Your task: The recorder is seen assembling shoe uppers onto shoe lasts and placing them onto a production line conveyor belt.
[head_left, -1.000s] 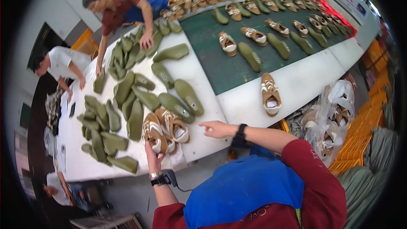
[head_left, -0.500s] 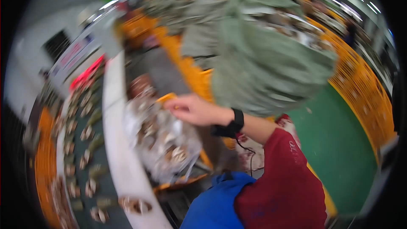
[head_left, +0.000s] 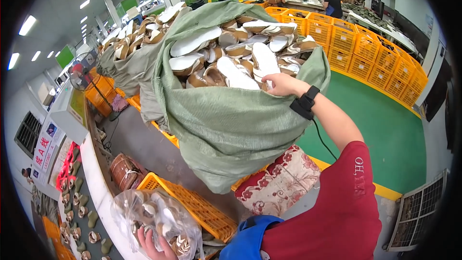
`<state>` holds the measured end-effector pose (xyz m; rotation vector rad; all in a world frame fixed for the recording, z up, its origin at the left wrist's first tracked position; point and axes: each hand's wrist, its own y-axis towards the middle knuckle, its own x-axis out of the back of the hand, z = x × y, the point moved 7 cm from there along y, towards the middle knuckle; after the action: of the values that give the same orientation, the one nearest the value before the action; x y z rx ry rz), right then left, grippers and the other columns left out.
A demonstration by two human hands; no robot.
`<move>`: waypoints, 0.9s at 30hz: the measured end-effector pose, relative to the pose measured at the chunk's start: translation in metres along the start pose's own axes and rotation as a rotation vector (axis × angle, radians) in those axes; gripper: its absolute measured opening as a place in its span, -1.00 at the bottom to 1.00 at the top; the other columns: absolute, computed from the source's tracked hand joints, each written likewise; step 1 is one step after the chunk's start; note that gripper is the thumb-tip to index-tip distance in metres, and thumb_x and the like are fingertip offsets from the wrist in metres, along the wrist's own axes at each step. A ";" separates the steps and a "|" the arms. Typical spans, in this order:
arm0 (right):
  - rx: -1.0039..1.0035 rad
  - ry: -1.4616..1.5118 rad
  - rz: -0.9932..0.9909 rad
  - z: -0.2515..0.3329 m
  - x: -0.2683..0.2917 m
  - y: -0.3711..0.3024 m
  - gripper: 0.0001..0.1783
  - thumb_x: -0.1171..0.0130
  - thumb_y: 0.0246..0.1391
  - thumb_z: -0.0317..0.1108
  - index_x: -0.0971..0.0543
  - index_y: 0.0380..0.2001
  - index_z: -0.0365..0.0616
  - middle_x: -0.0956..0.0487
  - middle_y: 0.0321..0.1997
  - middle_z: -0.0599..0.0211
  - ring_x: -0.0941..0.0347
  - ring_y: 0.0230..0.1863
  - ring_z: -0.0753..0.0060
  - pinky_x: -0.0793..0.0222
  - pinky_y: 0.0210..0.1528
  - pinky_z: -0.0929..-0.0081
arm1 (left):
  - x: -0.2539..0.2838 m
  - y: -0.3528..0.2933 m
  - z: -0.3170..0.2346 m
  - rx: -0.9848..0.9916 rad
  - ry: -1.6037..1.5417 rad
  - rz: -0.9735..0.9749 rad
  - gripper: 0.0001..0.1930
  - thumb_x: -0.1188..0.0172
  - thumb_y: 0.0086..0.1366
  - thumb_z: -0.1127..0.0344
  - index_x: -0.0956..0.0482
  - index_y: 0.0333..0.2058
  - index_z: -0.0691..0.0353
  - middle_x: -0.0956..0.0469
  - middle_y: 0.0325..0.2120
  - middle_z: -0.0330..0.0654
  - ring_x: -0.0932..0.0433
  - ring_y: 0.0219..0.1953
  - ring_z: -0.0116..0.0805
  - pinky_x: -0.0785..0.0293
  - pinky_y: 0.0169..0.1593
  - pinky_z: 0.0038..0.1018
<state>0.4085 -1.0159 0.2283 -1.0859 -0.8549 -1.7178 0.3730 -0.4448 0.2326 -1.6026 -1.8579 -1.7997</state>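
My right hand, with a black band at the wrist, is at the right side of a big green woven sack. Its fingers are closed around the near end of a brown sandal upper with a white insole. Many similar brown-and-white pieces fill the sack. At the bottom edge, my left hand rests its spread fingers against a clear plastic bag of more brown-and-white uppers. The bag sits by an orange crate; part of the left hand is cut off by the frame.
A conveyor belt carrying shoe uppers runs along the left behind a white ledge. A flower-patterned cushion lies below the sack. Stacked orange crates line the green floor. Co-workers are at far tables.
My view has turned toward the sack. My right hand has gone from above the plastic bag to the sack and taken hold of an upper. My left hand has come into view.
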 end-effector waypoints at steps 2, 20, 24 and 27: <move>-0.081 -0.024 -0.039 -0.015 0.018 0.015 -0.38 -0.21 -0.17 0.05 -0.47 -0.07 -0.10 -0.52 -0.11 -0.02 -0.44 -0.05 0.02 -0.33 0.01 0.29 | -0.011 0.006 -0.005 0.024 -0.049 0.087 -0.71 -0.15 0.16 0.43 -0.46 -0.12 0.38 -0.43 -0.09 0.13 -0.37 0.00 0.06 -0.25 0.09 -0.21; -0.350 -0.459 -0.418 -0.089 0.112 0.189 -0.20 -0.42 -0.34 -0.12 -0.31 0.06 0.15 -0.37 0.02 0.25 -0.27 0.11 0.08 -0.26 0.00 -0.02 | -0.035 0.037 0.006 0.104 -0.049 0.239 -0.75 -0.11 0.18 0.48 -0.47 -0.13 0.35 -0.45 -0.09 0.03 -0.41 -0.02 -0.07 -0.27 0.08 -0.30; -0.295 -0.598 -0.316 -0.070 0.096 0.231 0.17 -0.49 -0.55 0.03 -0.08 0.23 0.43 -0.21 0.18 0.19 -0.11 0.21 -0.03 -0.15 0.07 -0.18 | -0.017 0.016 0.026 0.280 0.069 0.249 -0.73 -0.11 0.17 0.46 -0.47 -0.13 0.36 -0.46 -0.10 0.04 -0.41 -0.01 -0.06 -0.26 0.09 -0.30; -0.301 -0.542 -0.309 -0.066 0.079 0.253 0.17 -0.54 -0.61 -0.06 -0.13 0.20 0.48 -0.25 0.17 0.20 -0.16 0.19 -0.02 -0.11 0.08 -0.16 | -0.013 0.018 0.035 0.339 0.112 0.236 -0.74 -0.12 0.17 0.44 -0.49 -0.15 0.36 -0.49 -0.16 0.06 -0.44 -0.05 -0.04 -0.29 0.06 -0.30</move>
<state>0.6083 -1.1892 0.2979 -1.7466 -1.1676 -1.8727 0.4115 -0.4297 0.2254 -1.4905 -1.7265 -1.3635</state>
